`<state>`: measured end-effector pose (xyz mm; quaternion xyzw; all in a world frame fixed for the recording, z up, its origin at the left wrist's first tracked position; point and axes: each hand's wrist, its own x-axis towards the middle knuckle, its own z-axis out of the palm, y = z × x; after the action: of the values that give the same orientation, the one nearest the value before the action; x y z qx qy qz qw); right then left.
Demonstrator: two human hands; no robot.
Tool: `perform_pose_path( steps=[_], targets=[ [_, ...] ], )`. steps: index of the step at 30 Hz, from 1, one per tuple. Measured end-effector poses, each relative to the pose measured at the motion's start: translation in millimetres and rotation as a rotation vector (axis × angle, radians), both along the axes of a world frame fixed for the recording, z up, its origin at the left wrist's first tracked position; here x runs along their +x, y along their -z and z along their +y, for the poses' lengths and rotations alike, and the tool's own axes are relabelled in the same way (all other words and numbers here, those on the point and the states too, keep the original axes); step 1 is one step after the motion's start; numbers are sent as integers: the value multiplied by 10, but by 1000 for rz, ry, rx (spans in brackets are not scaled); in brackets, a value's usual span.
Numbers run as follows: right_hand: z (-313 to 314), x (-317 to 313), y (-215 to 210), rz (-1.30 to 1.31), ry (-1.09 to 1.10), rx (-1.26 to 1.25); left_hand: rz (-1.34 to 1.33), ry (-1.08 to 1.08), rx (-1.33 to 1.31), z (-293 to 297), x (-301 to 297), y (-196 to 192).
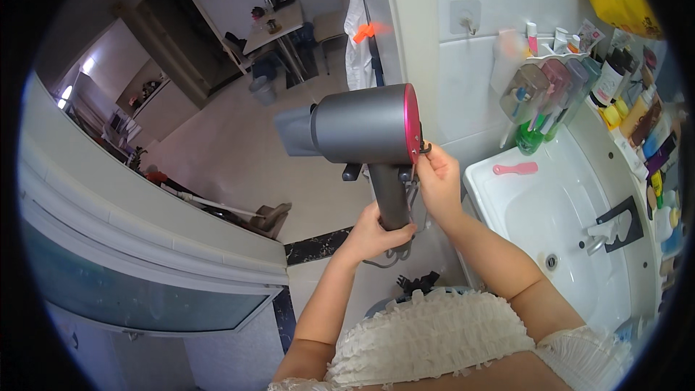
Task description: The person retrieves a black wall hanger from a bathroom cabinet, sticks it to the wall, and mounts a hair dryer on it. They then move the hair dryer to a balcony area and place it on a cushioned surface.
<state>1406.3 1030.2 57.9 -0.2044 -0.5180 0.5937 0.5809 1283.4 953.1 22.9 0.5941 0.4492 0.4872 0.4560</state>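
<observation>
- Two hands hold a grey hair dryer (362, 127) up, left of the white sink (572, 210).
- Left hand (373, 232) fingers are clamped around its handle.
- Right hand (436, 174) fingers pinch together at its pink rear rim.

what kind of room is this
Most likely a home bathroom: a white sink with a tap, a wall rack of toothbrushes, and a grey hair dryer held in both hands.

Grey hair dryer (362, 127) with a pink rear ring

Its barrel lies level, nozzle pointing left, handle hanging straight down; it is held up in the air beside the white tiled wall.
</observation>
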Motion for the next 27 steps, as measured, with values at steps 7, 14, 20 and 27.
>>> perform_pose_path(
  steps=[7, 14, 20, 27],
  targets=[
    [13, -32, 6, 46, 47, -66, 138, -18, 17, 53, 20, -14],
    [71, -96, -140, 119, 127, -98, 89, -42, 54, 154, 32, -155],
    [103, -70, -303, 165, 87, -22, 52, -52, 154, 298, -86, -192],
    [116, -126, -496, 217, 22, 19, -353, 0, 283, 474, -365, -66]
  ],
)
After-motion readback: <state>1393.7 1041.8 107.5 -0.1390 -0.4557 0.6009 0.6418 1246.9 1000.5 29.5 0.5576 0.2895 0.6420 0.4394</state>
